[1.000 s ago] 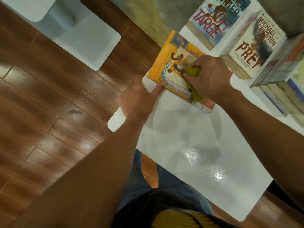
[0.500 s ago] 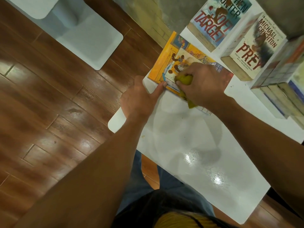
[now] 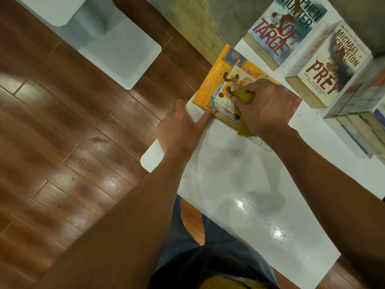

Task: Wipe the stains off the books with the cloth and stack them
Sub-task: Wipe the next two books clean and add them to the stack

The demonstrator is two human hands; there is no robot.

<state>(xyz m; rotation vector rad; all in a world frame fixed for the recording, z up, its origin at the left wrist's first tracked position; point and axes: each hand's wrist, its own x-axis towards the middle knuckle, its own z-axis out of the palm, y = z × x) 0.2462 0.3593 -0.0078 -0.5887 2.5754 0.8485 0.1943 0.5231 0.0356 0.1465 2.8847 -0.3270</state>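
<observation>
A thin orange picture book (image 3: 216,80) lies flat at the white table's left edge, with brown stains on its cover. My right hand (image 3: 264,107) grips a bunched olive-yellow cloth (image 3: 243,99) and presses it on the cover. My left hand (image 3: 183,130) rests at the table edge, its thumb touching the book's near corner. Behind lie two stained paperbacks, "Soft Target" (image 3: 285,32) and "Prey" (image 3: 331,67).
A stack of books (image 3: 360,113) stands at the right edge of the white table (image 3: 250,205). Left of the table is a brown wooden floor (image 3: 62,132) with a white pedestal base (image 3: 116,51). My lap shows below the table's near edge.
My right hand has rubbed the cloth back and forth over the orange book's cover. My left hand has stayed at the book's near corner.
</observation>
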